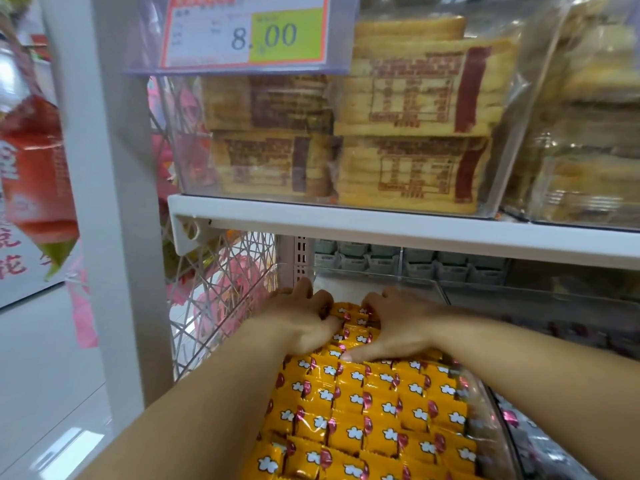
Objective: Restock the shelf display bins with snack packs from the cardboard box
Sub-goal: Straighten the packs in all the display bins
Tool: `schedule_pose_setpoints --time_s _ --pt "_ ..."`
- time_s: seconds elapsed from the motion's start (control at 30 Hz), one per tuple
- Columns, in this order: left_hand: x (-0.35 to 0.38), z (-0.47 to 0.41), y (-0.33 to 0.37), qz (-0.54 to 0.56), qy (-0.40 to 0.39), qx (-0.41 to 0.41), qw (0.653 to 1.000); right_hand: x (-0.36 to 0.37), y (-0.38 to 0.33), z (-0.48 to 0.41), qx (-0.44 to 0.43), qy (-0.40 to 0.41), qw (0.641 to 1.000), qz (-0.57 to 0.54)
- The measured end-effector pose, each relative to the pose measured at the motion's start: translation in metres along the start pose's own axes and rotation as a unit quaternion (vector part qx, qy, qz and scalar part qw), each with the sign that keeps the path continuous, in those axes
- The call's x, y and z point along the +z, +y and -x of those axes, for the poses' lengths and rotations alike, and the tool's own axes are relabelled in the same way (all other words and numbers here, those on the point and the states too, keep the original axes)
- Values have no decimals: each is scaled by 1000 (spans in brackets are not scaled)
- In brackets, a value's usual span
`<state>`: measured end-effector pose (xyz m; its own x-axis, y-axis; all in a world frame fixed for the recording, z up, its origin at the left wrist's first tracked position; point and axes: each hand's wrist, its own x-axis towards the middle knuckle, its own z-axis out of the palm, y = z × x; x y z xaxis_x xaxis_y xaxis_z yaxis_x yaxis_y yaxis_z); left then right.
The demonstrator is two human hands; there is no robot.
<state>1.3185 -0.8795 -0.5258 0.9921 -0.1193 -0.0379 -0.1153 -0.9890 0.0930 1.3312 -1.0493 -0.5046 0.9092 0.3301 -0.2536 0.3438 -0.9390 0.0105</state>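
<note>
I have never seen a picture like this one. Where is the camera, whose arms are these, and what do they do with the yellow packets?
The camera sits on a person's head and looks forward and down, so the arms are that person's own. The left hand and right hand rest on yellow snack packs that fill a clear bin, fingers bent down among them; whether they grip any is not plain. Above, an upper bin holds pale biscuit packs, with a price tag reading 8.00.
</note>
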Motion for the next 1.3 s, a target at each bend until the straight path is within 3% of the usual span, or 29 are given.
schedule_pose_setpoints --time_s 0.3,0.5,0.57,0.67,0.97,1.2,1.3 --pt "0 12 2 -20 6 2 1000 1 -1 12 -22 17 999 29" --pt "4 17 -4 56 20 8 998 3 -9 23 -51 4 998 45" --pt "1 23 -6 83 -27 10 996 5 -15 35 -52 -45 997 23" --pt "-2 37 -6 41 -98 21 994 7 -21 50 -54 -100 992 47" --pt "-13 70 -1 -17 -160 14 987 -2 -23 92 -80 -164 981 67" --pt "6 68 6 -18 -98 -16 995 8 -32 72 -38 -134 987 76" --pt "6 77 6 -10 -100 -10 995 5 -33 83 -66 -128 985 90"
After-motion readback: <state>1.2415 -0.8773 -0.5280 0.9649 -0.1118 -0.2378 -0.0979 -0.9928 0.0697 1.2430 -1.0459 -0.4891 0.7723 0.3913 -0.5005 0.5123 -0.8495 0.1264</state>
